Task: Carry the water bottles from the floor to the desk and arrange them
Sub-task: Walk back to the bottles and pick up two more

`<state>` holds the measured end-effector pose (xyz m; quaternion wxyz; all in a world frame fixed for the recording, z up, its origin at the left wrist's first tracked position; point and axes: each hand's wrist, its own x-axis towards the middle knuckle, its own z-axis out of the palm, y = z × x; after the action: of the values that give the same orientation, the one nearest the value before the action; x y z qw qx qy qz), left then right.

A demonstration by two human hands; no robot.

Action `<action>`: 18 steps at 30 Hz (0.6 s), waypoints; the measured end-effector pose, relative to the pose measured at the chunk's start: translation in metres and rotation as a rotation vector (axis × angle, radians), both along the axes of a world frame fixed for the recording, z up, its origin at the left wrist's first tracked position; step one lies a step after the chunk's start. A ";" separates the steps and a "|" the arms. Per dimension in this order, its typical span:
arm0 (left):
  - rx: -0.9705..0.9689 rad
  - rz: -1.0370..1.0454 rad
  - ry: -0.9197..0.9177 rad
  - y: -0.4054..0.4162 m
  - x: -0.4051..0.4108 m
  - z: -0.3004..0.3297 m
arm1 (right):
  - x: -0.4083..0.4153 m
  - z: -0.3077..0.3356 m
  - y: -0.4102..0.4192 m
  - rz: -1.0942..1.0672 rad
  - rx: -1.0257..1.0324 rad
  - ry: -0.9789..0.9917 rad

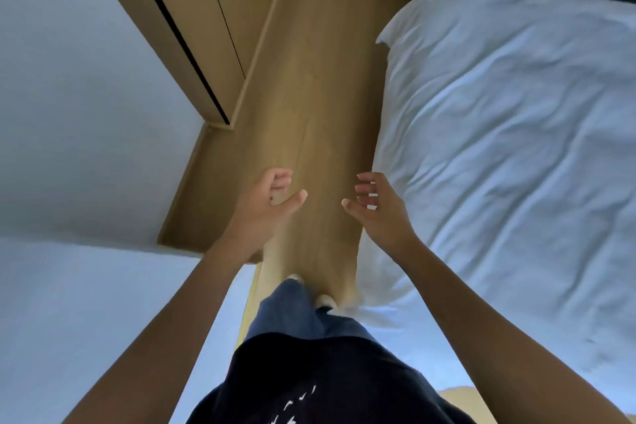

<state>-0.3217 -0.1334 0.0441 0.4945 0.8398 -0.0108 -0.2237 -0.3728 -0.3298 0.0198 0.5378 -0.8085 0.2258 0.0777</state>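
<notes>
No water bottle and no desk appear in the head view. My left hand (272,203) is held out in front of me above the wooden floor (320,113), fingers loosely curled, holding nothing. My right hand (375,206) hangs opposite it, a palm's width away, fingers relaxed and spread, also holding nothing. Both palms face each other over the narrow strip of floor. Below them I see my own legs in blue trousers and my dark shirt.
A bed with a rumpled white duvet (509,148) fills the right side, close to my right hand. A white wall (69,113) and a wooden cabinet front with a dark slot (192,27) stand on the left. The floor strip between them is narrow.
</notes>
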 end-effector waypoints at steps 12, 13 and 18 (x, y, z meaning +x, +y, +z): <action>-0.025 0.002 0.001 -0.062 0.291 -0.006 | 0.286 -0.018 -0.063 -0.030 -0.011 0.000; -0.026 -0.004 -0.005 -0.067 0.315 -0.006 | 0.309 -0.018 -0.067 -0.032 -0.013 -0.006; -0.028 -0.023 -0.007 -0.095 0.419 -0.011 | 0.403 -0.019 -0.092 -0.035 0.012 0.007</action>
<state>0.0969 -0.2281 0.0335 0.5034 0.8336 -0.0254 -0.2262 0.0305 -0.4219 0.0006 0.5431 -0.8010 0.2412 0.0726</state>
